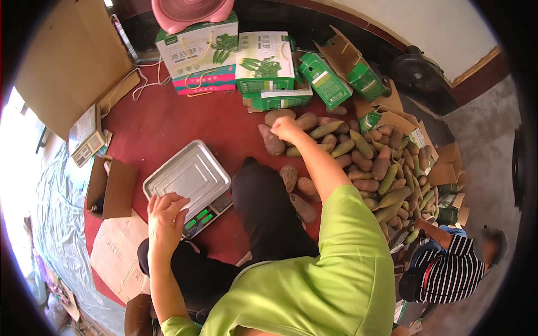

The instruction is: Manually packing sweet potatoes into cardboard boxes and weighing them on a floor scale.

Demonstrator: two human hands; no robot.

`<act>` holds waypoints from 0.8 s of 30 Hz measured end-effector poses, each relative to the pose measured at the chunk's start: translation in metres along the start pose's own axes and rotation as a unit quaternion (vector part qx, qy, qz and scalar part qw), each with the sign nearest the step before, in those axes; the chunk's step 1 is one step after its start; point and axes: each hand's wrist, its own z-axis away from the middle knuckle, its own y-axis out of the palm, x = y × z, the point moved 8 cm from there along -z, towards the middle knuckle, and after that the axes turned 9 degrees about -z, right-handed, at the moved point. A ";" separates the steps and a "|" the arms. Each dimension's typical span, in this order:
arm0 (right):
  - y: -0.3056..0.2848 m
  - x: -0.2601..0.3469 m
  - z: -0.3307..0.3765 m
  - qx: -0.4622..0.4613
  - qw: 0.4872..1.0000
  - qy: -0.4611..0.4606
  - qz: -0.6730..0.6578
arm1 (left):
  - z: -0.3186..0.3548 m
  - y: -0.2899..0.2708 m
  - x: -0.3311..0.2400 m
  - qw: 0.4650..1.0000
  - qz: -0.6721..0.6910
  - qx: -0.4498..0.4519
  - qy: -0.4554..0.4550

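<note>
My right hand [287, 129] reaches to the left edge of a heap of tubers, its fingers closed. It overlaps a reddish-brown sweet potato [270, 141]; what the fingers hold, if anything, is hidden. The heap mixes brown tubers with long green vegetables [394, 196]. My left hand [165, 221] hovers at the near left side of a digital scale [210, 215], fingers bent and apart, holding nothing. On the scale sits a bare metal tray [189, 171], and green digits glow on its display. Several tubers [303, 208] lie beside my dark-trousered knee.
Green and white cartons [266, 61] line the back, with a pink fan [192, 11] on one stack. Small cardboard boxes [119, 187] and a second scale [87, 134] stand left. A black fan [417, 70] is behind the heap. A co-worker in stripes [453, 269] reaches in from the right.
</note>
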 end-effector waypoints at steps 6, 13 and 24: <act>-0.050 -0.138 0.033 -0.071 0.959 0.230 -0.150 | 0.016 0.074 0.052 0.983 -0.065 0.153 -0.075; -0.144 -0.255 0.035 -0.282 0.937 0.184 -0.096 | 0.010 0.098 0.065 0.980 -0.027 0.166 -0.107; -0.306 -0.192 -0.023 -0.397 0.895 0.141 0.142 | 0.025 0.122 0.098 0.952 -0.064 0.236 -0.185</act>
